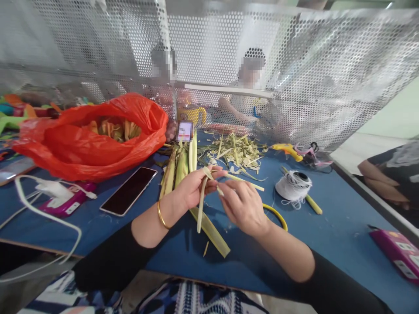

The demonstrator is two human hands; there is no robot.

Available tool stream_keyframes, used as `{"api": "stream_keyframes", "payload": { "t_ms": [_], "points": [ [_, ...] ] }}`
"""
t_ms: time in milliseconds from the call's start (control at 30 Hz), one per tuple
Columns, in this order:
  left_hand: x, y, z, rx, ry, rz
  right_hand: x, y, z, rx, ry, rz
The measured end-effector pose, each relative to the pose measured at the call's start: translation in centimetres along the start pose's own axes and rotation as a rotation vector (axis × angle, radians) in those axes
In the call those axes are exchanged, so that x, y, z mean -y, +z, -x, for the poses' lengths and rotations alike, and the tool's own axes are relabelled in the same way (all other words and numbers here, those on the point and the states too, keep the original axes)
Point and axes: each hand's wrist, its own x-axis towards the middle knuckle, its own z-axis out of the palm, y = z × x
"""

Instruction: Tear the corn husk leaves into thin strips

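Over the middle of the blue table, my left hand [195, 186] is closed on a pale green leaf strip [201, 205], which is looped at the fingers and hangs down. Close on its right, my right hand [244, 205] has thumb and fingers pinched on a small pale end of leaf; whether it belongs to the same strip is unclear. Beneath the hands a wider flat leaf piece [212, 233] lies on the table. Long green and brownish leaves [182, 168] lie behind my left wrist. A thin green stalk [245, 181] shows behind my right hand.
A red plastic bag [65, 152] with leaf pieces stands left, near a phone [129, 192] and white cable [77, 237]. Leaf scraps [238, 150] lie behind. White thread [293, 187], a yellow ring [278, 216] and a yellow glue gun [288, 150] are right. People sit beyond the perforated screen [222, 48].
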Motion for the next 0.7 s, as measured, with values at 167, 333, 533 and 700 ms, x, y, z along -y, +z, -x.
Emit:
{"api": "stream_keyframes", "payload": {
  "t_ms": [167, 333, 533, 700],
  "points": [
    [1.7, 0.1, -0.5, 0.026, -0.008, -0.057, 0.7, 0.0, -0.4, 0.032, -0.383, 0.072],
    [2.7, -0.1, -0.3, 0.101, 0.08, -0.171, 0.5, -0.1, -0.2, -0.025, -0.27, -0.04],
    [2.2, 0.5, 0.5, 0.055, 0.109, -0.404, -1.4, -0.5, -0.5, -0.172, 0.75, -0.544],
    [2.1, 0.5, 0.6, 0.011, 0.218, -0.509, -2.0, 0.8, -0.9, 0.062, 1.28, -1.061]
  ]
}}
